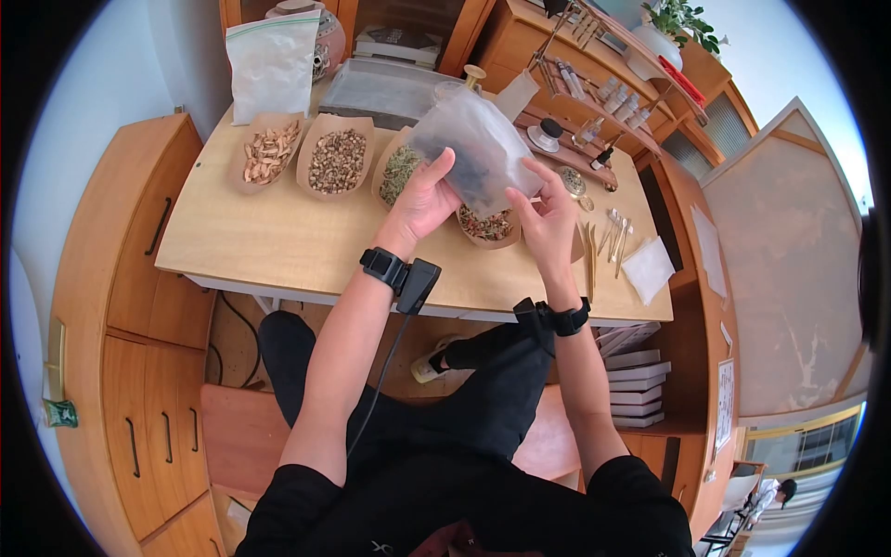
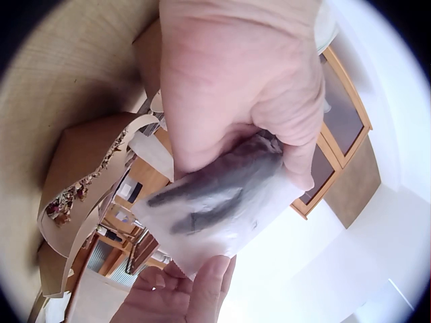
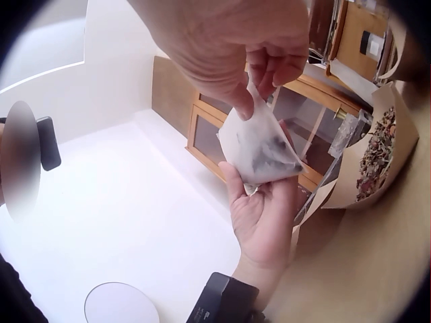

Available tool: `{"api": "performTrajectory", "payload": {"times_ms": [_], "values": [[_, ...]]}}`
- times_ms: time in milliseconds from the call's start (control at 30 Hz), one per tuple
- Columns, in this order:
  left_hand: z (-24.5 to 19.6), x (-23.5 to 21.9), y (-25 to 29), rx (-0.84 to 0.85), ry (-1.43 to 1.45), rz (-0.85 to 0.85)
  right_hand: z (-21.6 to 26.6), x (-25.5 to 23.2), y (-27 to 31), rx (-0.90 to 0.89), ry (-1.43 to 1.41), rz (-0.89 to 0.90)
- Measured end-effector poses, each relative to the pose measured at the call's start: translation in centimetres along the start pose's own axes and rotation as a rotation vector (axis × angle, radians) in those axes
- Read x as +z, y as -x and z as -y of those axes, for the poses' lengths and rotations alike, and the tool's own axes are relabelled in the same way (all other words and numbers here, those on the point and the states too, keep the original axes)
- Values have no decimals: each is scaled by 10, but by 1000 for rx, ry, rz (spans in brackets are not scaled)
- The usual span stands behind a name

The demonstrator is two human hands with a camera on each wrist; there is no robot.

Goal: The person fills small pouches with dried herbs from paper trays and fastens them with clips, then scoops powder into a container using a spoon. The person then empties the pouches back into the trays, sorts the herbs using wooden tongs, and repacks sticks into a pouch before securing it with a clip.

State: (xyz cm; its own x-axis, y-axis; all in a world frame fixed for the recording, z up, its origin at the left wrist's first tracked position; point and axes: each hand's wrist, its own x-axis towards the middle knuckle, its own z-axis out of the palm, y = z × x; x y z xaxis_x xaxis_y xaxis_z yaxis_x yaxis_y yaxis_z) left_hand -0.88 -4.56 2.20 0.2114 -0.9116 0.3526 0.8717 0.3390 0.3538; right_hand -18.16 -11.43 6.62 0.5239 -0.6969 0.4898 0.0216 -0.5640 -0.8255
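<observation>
A translucent white pouch [image 1: 473,148] with dark contents is held up over the table's middle. My left hand [image 1: 425,197] grips its lower left side, thumb in front. At its right edge, my right hand [image 1: 548,215] pinches the pouch between thumb and fingers. In the left wrist view the dark contents show through the pouch [image 2: 219,195], below the left hand [image 2: 242,81]. The right wrist view shows the right hand [image 3: 232,50] pinching the top corner of the pouch [image 3: 259,148], with the left hand [image 3: 266,219] holding it from below.
Paper trays of dried material, including wood-like slices [image 1: 271,153], brown pieces [image 1: 337,161] and green leaves [image 1: 399,174], line the table [image 1: 278,232]. A zip bag [image 1: 271,70] stands back left. Small tools [image 1: 616,237] and a white cloth [image 1: 648,269] lie right; a rack [image 1: 613,97] stands behind.
</observation>
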Motion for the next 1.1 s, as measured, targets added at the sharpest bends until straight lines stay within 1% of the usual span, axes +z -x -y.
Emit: {"api": "performTrajectory", "payload": {"times_ms": [133,333,400,500,533,600,667,733,800,867,900,967,1000,1067,1100], "values": [[0,-1,0,-5,-31,16,6,5,0,-29,-4,-24],[0,1,1,33,-121,-25,4,6,1,-43,73,-16],[-1,1,1,36,-35,-44,7,8,2,-60,85,-22],[-3,1,2,17,35,-63,11,13,7,-17,12,-41],[-3,2,3,15,35,-65,9,12,8,-5,14,-39],[-2,2,2,62,-14,-109,2,13,8,5,16,-35],[-2,1,1,77,-10,-119,-10,15,7,-105,4,-70],[-2,-1,2,87,-6,-131,-11,16,10,-78,5,-59],[-4,-1,1,86,86,-167,-10,15,13,-56,7,-46],[-5,0,2,97,79,-176,-9,14,19,29,47,-11],[-5,0,3,104,72,-186,-10,15,22,32,46,-10],[-4,0,3,96,48,-204,-12,18,25,48,-1,-79],[-5,-1,3,93,25,-219,-11,21,25,47,-1,-77],[-4,-1,3,100,12,-225,-10,26,28,45,-185,-151],[-4,-1,4,101,-2,-231,-11,24,31,50,-186,-154]]}}
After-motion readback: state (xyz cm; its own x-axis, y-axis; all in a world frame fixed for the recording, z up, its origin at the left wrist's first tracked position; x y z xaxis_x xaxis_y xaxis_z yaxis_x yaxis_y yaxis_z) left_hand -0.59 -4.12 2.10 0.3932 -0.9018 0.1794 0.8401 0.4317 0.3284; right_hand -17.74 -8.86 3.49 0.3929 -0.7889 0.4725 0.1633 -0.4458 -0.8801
